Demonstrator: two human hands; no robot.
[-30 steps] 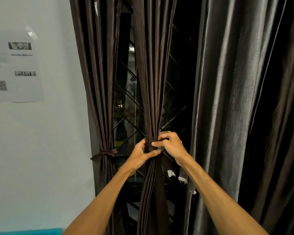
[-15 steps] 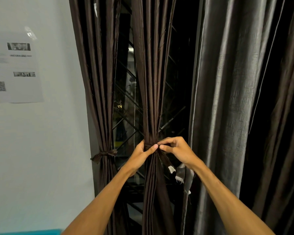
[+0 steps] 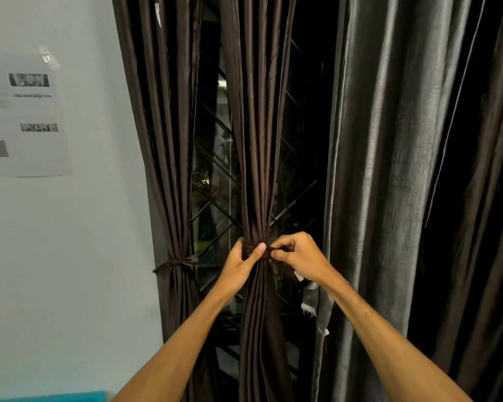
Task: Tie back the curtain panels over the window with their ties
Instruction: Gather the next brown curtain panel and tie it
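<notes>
Middle panel: a dark brown pleated curtain panel point(image 3: 257, 140) hangs gathered into a narrow bundle in front of the window.
Tie: a dark brown fabric tie point(image 3: 249, 245) wraps around that bundle at its narrowest point, between the two hands.
Left hand: the left hand point(image 3: 240, 265) cups the bundle from the left, its grip clenched around the tie with the thumb pressing on the front.
Right hand: the right hand point(image 3: 301, 256) touches the bundle's right side, its grip pinching the tie's end between thumb and forefinger.
Left panel: a second dark brown curtain panel point(image 3: 163, 140) is already bound by its own knotted brown tie point(image 3: 180, 261).
Right side: a grey sheen curtain point(image 3: 384, 169) hangs loose.
Behind: a black diagonal window grille point(image 3: 215, 204).
Wall: a white printed paper notice point(image 3: 26, 120).
</notes>
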